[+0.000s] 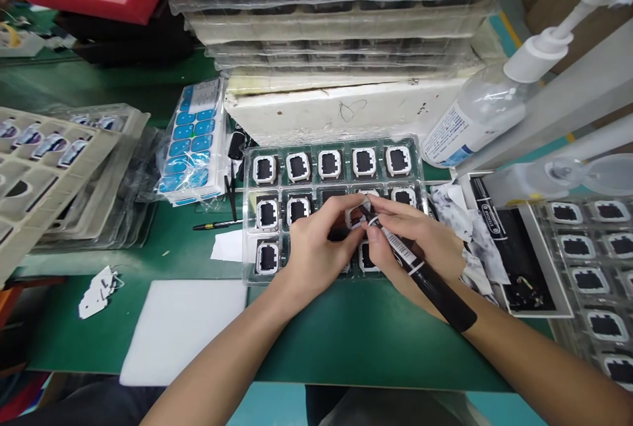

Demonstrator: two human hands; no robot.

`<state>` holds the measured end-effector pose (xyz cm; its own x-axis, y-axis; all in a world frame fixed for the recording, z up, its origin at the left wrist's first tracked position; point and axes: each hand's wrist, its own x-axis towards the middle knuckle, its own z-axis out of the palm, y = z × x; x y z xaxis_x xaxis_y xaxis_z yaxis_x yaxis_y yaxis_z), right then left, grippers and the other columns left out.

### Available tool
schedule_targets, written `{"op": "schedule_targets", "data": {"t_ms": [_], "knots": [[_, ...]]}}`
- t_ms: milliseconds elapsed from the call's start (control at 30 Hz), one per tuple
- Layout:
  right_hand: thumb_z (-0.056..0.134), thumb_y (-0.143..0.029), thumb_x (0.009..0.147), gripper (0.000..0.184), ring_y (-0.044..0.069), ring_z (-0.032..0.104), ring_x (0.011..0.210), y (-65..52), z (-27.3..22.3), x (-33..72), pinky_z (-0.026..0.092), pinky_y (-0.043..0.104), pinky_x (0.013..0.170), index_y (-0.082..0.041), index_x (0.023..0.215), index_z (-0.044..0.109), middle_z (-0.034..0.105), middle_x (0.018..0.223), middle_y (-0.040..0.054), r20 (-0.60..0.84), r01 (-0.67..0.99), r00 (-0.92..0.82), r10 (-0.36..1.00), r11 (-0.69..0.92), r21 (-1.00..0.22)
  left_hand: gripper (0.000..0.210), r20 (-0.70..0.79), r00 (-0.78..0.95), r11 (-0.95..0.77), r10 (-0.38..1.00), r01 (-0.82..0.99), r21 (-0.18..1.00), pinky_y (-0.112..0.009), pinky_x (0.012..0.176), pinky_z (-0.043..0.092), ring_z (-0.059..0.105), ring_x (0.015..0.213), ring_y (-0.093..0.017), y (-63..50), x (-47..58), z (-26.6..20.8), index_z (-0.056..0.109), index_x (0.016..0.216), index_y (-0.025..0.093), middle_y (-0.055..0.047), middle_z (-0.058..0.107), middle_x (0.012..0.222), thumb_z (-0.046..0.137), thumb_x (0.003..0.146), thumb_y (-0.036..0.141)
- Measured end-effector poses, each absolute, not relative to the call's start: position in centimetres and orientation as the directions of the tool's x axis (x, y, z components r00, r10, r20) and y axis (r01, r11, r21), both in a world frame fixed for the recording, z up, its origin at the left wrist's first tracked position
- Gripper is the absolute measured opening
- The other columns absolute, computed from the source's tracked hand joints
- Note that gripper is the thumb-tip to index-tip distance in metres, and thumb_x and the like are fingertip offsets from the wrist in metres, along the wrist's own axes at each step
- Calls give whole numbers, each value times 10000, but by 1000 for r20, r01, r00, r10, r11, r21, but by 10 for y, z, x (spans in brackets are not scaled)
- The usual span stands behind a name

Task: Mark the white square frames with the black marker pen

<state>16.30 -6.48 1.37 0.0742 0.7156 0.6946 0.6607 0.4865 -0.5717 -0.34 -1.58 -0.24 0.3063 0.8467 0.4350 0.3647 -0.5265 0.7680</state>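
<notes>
My right hand (415,235) is closed around a black marker pen (410,258) with a white label band. The marker's tip end meets a small silver-white square frame (352,217), pinched by the fingers of my left hand (321,235). Both hands are over a clear plastic tray (281,192) whose pockets hold several similar square frames with dark centres, such as one frame (364,161) in the back row. My fingers hide much of the held frame and the pockets below it.
Stacked trays (341,4) on a white foam block (336,106) stand behind. A pump bottle (484,103) and an open box (534,268) with another marker are right. Blue-celled package (190,142), tweezers (231,195), white foam sheet (182,327) and beige trays (44,175) lie left.
</notes>
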Motion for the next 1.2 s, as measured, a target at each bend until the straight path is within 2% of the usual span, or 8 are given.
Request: {"op": "schedule_targets", "data": {"t_ms": [233, 433, 667, 1000, 1200], "knots": [[809, -90, 887, 321, 270, 844, 973, -64, 16, 163, 751, 328, 883, -270, 1137, 719, 842, 978, 24, 698, 676, 65, 713, 483, -557, 329, 424, 311, -520, 851, 376, 767, -189, 737, 658, 818, 803, -133, -16, -3, -3, 714, 1216, 250, 22, 844, 974, 768, 908, 146], [798, -68, 887, 303, 247, 844, 969, -62, 16, 163, 748, 317, 906, -251, 1113, 710, 838, 953, 10, 724, 687, 38, 689, 508, -520, 311, 464, 314, -559, 828, 414, 718, -188, 687, 640, 805, 771, -131, -16, -3, -3, 719, 1210, 249, 18, 840, 959, 745, 916, 148], [802, -69, 887, 292, 247, 844, 969, -62, 15, 162, 741, 299, 924, -262, 1091, 723, 840, 946, 9, 721, 686, 60, 690, 496, -532, 316, 485, 324, -582, 813, 421, 695, -175, 666, 626, 798, 743, -121, -16, -3, -2, 716, 1209, 244, 25, 836, 922, 744, 914, 132], [783, -72, 910, 264, 249, 846, 955, -59, 12, 162, 758, 304, 867, -276, 1064, 715, 823, 859, -29, 760, 702, 33, 649, 526, -479, 288, 522, 335, -620, 785, 453, 641, -165, 613, 592, 760, 682, -102, -16, -3, -2, 713, 1202, 235, 33, 819, 875, 710, 931, 139], [773, -66, 908, 243, 238, 848, 930, -60, 12, 162, 749, 281, 879, -266, 1037, 722, 829, 874, -26, 749, 691, 52, 661, 517, -505, 277, 539, 344, -639, 769, 454, 621, -149, 653, 594, 762, 695, -87, -16, -3, -2, 712, 1218, 236, 35, 828, 916, 715, 954, 154]]}}
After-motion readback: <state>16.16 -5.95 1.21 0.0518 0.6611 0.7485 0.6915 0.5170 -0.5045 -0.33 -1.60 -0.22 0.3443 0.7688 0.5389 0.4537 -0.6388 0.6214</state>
